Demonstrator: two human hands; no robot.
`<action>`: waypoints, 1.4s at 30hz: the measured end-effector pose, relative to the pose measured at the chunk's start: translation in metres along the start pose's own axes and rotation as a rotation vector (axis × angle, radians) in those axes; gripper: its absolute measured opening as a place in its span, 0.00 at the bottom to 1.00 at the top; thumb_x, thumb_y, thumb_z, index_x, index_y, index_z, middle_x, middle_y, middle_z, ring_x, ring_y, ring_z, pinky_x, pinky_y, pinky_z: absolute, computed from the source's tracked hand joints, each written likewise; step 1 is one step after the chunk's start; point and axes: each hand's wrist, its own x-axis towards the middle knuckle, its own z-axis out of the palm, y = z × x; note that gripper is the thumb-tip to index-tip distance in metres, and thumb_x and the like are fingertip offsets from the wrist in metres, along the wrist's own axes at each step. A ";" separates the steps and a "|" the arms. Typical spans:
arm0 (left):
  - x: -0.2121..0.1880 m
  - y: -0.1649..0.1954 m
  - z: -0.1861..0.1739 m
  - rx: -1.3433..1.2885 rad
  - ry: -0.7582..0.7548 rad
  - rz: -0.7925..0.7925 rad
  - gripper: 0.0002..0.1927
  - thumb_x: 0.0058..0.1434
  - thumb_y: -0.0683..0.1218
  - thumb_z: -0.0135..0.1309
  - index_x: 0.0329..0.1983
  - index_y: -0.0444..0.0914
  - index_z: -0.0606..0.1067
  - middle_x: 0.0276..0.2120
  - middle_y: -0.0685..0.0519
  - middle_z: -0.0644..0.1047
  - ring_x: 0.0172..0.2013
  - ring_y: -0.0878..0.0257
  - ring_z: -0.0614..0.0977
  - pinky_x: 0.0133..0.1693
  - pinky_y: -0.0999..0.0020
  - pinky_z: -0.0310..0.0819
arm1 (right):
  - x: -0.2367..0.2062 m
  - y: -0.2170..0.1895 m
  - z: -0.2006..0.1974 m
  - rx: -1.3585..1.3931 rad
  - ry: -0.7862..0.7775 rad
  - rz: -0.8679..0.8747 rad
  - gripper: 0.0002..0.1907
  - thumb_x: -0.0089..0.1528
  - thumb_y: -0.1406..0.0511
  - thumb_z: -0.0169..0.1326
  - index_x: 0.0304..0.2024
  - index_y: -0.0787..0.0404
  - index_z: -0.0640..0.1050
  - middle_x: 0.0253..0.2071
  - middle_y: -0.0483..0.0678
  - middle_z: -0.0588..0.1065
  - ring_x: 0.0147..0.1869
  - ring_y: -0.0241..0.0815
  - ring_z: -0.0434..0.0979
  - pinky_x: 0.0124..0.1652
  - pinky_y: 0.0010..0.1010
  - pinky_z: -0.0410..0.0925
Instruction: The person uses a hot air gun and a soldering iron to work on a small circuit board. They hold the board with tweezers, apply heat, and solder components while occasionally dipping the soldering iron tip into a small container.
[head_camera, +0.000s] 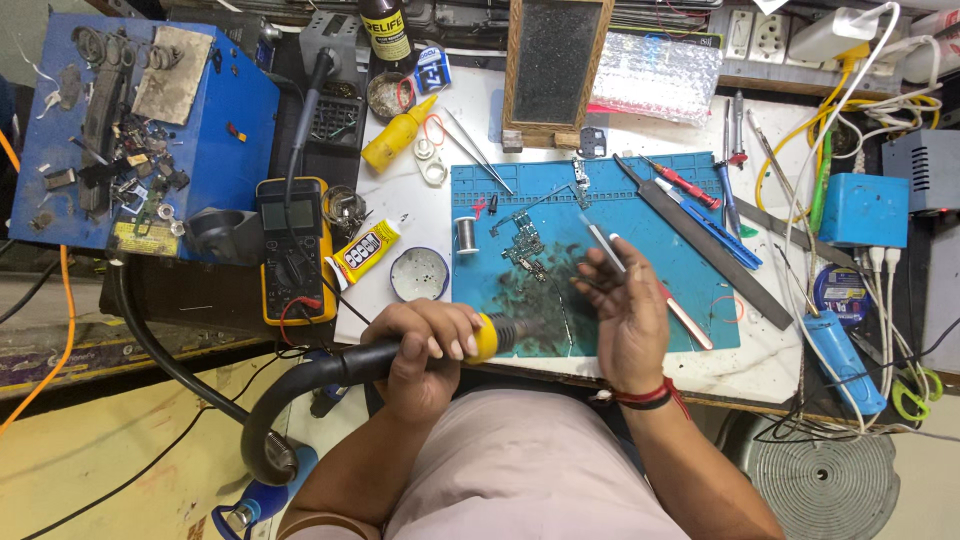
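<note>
My left hand (425, 345) grips the black-and-yellow handle of a hot-air tool (490, 337). Its metal nozzle points right, over the near edge of the blue work mat (650, 320). A thick black hose (200, 385) runs from the handle off to the left. My right hand (625, 310) holds thin metal tweezers (600, 238) whose tips reach toward small circuit board pieces (522, 245) lying on the mat. A spool of solder wire (466, 235) stands on the mat's left side.
A yellow multimeter (293, 250) and a yellow glue tube (365, 252) lie left of the mat, with a round tin (420, 273). Files, a red screwdriver (683, 182) and blue tools rest on the right. A blue station (150, 130) stands far left; cables crowd the right.
</note>
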 end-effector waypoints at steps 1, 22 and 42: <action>-0.001 0.002 0.001 -0.021 -0.007 -0.015 0.13 0.75 0.50 0.51 0.35 0.40 0.68 0.30 0.50 0.73 0.34 0.57 0.77 0.51 0.54 0.72 | 0.001 0.003 0.001 0.028 -0.011 0.024 0.25 0.74 0.54 0.40 0.66 0.64 0.67 0.57 0.55 0.74 0.58 0.46 0.75 0.59 0.42 0.68; 0.013 0.033 -0.034 0.228 0.402 0.324 0.31 0.74 0.71 0.41 0.38 0.39 0.67 0.36 0.48 0.71 0.35 0.56 0.74 0.45 0.61 0.72 | -0.008 0.009 -0.006 0.010 -0.059 -0.024 0.26 0.74 0.54 0.43 0.65 0.66 0.68 0.56 0.57 0.75 0.52 0.43 0.76 0.55 0.39 0.70; 0.037 0.044 -0.167 0.261 1.038 0.140 0.25 0.67 0.66 0.59 0.40 0.40 0.71 0.29 0.59 0.69 0.22 0.71 0.67 0.23 0.73 0.58 | -0.027 0.014 -0.001 -0.063 -0.139 -0.030 0.24 0.73 0.57 0.44 0.63 0.68 0.69 0.55 0.59 0.77 0.49 0.42 0.78 0.51 0.37 0.71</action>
